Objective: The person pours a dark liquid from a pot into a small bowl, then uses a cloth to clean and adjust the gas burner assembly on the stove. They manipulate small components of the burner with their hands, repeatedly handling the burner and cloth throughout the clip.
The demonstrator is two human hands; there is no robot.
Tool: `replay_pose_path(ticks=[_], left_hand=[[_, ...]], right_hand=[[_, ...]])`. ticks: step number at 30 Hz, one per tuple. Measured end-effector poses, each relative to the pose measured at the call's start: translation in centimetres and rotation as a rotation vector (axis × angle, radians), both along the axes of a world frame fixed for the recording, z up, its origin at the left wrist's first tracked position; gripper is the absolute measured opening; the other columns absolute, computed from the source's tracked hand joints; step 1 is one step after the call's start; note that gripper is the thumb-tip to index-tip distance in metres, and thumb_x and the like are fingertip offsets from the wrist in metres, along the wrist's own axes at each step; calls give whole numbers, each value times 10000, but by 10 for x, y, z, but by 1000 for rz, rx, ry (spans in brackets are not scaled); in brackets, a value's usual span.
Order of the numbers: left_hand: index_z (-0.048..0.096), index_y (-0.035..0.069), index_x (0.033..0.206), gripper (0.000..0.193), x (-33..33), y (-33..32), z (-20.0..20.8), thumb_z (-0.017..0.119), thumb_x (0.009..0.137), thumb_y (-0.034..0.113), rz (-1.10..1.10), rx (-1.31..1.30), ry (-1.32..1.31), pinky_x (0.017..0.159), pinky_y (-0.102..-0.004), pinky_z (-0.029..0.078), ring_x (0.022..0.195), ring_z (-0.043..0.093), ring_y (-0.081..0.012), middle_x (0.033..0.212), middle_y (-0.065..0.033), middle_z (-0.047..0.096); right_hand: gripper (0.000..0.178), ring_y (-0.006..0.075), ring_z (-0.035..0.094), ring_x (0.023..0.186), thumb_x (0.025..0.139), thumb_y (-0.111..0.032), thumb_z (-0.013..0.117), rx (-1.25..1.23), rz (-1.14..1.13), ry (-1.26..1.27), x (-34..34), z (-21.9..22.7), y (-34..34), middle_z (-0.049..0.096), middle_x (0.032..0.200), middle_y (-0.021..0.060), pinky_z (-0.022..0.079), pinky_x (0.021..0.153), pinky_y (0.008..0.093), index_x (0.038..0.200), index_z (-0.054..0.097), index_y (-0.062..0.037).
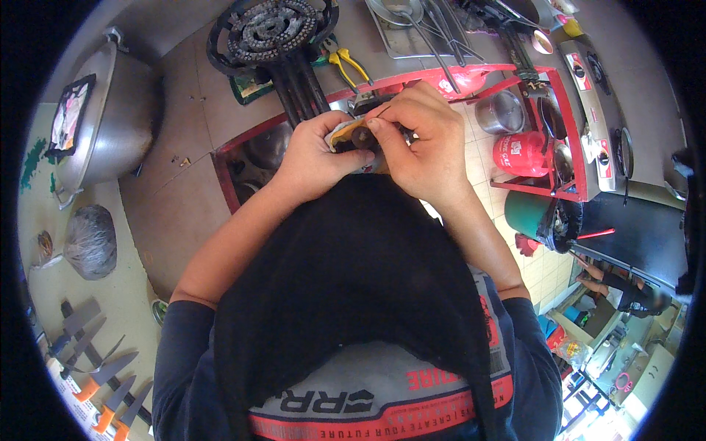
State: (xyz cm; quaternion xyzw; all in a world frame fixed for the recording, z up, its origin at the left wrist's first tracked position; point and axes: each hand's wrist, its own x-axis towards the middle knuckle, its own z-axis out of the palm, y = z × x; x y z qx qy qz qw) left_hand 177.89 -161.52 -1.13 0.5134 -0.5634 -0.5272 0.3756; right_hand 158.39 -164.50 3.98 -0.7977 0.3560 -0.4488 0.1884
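Left to right ahead of the left hand (318,163) and right hand (430,140) lie the gas burner (271,33), pliers (344,63) and utensil tray (403,45). The stockpot (121,121) stands far left, beyond the plastic bag (93,242) and knives (110,371); rightward, a saucepan (498,112) adjoins the gas cylinder (521,156).

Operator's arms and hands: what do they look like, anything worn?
Left hand and right hand are ungloved, with no ring or watch visible. Both forearms are uncovered. Short dark sleeves end near the elbows, no markings visible.
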Motion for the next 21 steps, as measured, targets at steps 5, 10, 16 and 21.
replay_pose_path(ticks=[5, 10, 16, 21], left_hand=[[737, 20, 1065, 338, 2, 0, -1, 902, 788, 121, -15, -4, -6, 826, -300, 567, 879, 699, -103, 949, -43, 771], [717, 40, 1049, 298, 1, -1, -1, 892, 810, 70, -26, -21, 4, 818, -286, 547, 888, 660, -78, 960, -2, 742], [728, 37, 1096, 342, 0, 0, 2, 904, 808, 88, -9, 1, 14, 832, -291, 555, 900, 684, -95, 978, -14, 755], [728, 37, 1093, 338, 1, -1, 1, 903, 808, 89, -18, -12, -16, 828, -292, 560, 899, 688, -92, 982, -16, 758]], right_hand=[[52, 340, 644, 785, 815, -10, 776, 14, 12, -16, 1, -2, 2, 684, 788, 106, 509, 717, 452, 831, 735, -37], [47, 303, 676, 815, 848, -11, 776, 170, 39, -166, 0, -2, 4, 735, 846, 102, 526, 755, 418, 837, 734, -29], [44, 279, 691, 843, 874, -12, 773, 164, -15, -197, -8, 1, 3, 765, 882, 95, 531, 788, 395, 846, 739, -21], [38, 292, 689, 860, 871, -13, 771, 177, 1, -148, -6, -1, 2, 758, 875, 96, 531, 790, 400, 847, 742, -22]])
